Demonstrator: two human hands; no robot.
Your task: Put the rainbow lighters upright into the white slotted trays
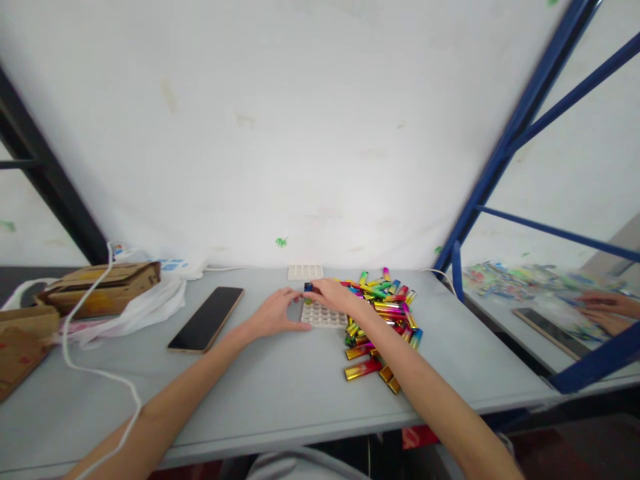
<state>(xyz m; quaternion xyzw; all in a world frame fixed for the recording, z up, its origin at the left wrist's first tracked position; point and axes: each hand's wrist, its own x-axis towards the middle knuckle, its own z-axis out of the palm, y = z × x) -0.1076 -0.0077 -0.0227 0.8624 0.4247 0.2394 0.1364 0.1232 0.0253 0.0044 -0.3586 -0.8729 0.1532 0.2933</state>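
A white tray (pixel 325 316) with rows of holes lies on the table in front of me. At its far left corner my right hand (pixel 327 295) pinches a small, dark-topped lighter (pixel 309 289) that stands upright. My left hand (pixel 277 312) is at the tray's left edge, thumb and fingers apart, its fingertips close to that lighter. Just right of the tray is a loose heap of shiny lighters (pixel 393 310) in gold, red, green and pink, partly covered by my right forearm.
A second white tray (pixel 305 272) lies by the wall. To the left are a black phone (pixel 207 319), a cardboard box (pixel 107 288) and a white cable (pixel 95 370). A blue metal frame (pixel 493 160) rises at right; beyond it another person's hands (pixel 607 310) work near a phone.
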